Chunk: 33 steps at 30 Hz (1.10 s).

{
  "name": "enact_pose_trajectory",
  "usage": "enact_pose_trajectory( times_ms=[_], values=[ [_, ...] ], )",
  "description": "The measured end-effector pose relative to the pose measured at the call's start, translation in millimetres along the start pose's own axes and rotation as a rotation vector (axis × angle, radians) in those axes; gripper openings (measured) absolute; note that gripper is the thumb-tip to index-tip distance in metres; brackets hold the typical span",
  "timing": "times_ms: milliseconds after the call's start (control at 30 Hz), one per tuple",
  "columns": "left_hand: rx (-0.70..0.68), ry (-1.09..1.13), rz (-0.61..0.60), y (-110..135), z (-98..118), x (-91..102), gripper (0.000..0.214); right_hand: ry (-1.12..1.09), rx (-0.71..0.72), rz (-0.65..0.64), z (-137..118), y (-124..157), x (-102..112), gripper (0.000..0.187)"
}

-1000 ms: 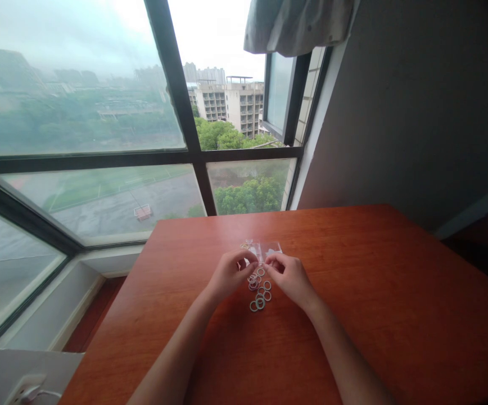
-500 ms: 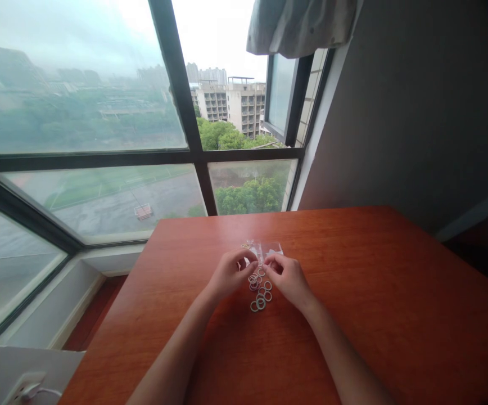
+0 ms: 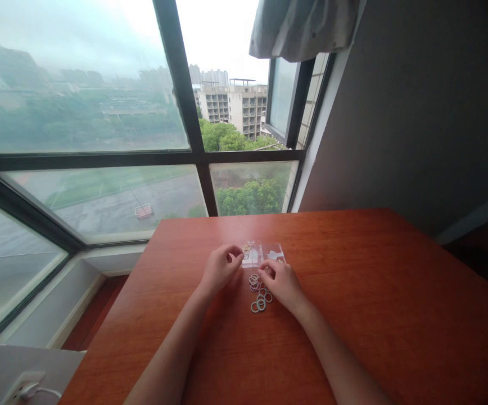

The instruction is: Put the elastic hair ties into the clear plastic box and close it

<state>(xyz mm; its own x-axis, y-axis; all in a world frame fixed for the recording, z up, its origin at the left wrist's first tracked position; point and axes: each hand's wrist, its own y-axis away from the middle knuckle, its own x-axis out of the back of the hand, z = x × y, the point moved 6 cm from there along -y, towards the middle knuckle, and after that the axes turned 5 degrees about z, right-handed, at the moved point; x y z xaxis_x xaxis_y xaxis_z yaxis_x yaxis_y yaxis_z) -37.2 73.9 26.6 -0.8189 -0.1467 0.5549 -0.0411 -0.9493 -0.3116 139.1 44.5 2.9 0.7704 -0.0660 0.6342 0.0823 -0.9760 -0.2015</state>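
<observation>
A small clear plastic box (image 3: pixel 263 254) lies on a red-brown wooden table (image 3: pixel 374 304). Several small pale rings (image 3: pixel 260 292) are scattered just in front of it. My left hand (image 3: pixel 220 269) is at the box's left edge, its fingers curled with the tips pinched near a few rings by the box corner; what it holds is too small to make out. My right hand (image 3: pixel 281 283) rests on the table right of the ring pile, fingers bent down onto the rings near the box's front edge.
A large window with dark frames (image 3: pixel 193 152) stands beyond the table's far edge. A grey wall (image 3: pixel 416 112) runs along the right. A folded curtain (image 3: pixel 303 28) hangs at the top. A white socket with a plug (image 3: pixel 25 388) is at the lower left.
My hands have come apart: the left moved up and left to the box's left edge, the right dropped down onto the rings. The view shifted slightly.
</observation>
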Motion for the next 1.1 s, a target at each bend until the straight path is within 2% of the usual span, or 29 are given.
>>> enact_pose_trajectory(
  times_ms=[133, 533, 800, 1100],
  values=[
    [-0.001, -0.043, -0.007, 0.2, -5.1, -2.0, 0.014, 0.077, 0.021, -0.044, -2.2, 1.8, -3.3, 0.012],
    [-0.039, -0.039, 0.016, 0.4, -5.4, 1.2, 0.015, 0.125, 0.022, -0.116, -6.1, 3.8, -2.9, 0.014],
    [-0.057, -0.034, 0.004, 1.5, -1.8, 0.5, 0.015, 0.227, -0.006, -0.081, -9.0, 6.5, -5.2, 0.014],
    [-0.054, -0.054, -0.009, 1.3, -1.7, -0.2, 0.014, 0.210, 0.016, -0.093, -9.6, 7.4, -4.5, 0.012]
  ],
)
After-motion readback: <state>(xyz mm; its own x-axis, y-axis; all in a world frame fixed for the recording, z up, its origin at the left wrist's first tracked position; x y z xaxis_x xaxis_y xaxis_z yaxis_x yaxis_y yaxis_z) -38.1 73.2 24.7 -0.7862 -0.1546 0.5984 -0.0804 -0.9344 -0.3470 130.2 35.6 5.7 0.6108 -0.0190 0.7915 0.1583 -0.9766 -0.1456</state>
